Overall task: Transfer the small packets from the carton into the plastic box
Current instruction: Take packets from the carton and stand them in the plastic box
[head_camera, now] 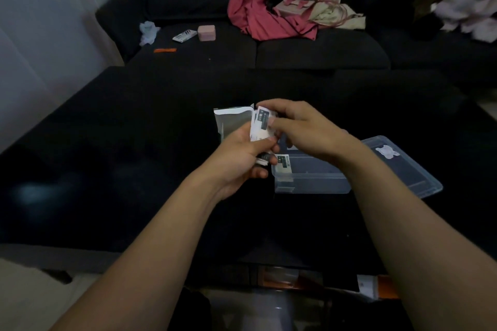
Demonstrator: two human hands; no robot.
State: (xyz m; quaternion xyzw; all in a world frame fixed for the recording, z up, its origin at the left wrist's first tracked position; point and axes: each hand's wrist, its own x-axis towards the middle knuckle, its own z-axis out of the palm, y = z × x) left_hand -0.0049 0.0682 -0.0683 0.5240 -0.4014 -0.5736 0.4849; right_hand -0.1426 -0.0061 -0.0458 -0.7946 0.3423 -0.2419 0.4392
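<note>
My left hand (242, 158) grips a bunch of small white packets (259, 126) with dark labels, held upright over the black surface. My right hand (301, 126) pinches the top packet of that bunch between thumb and fingers. Behind the hands stands the grey carton (231, 121), open flap up. The clear plastic box (312, 180) lies just right of my left hand, under my right wrist. One packet (284, 161) rests inside the box at its left end.
The box's clear lid (403, 166) lies to the right of the box. On the dark sofa behind are red and cream clothes (269, 16), a pink case (206, 33), a small white pack (184, 35) and an orange strip (164, 50).
</note>
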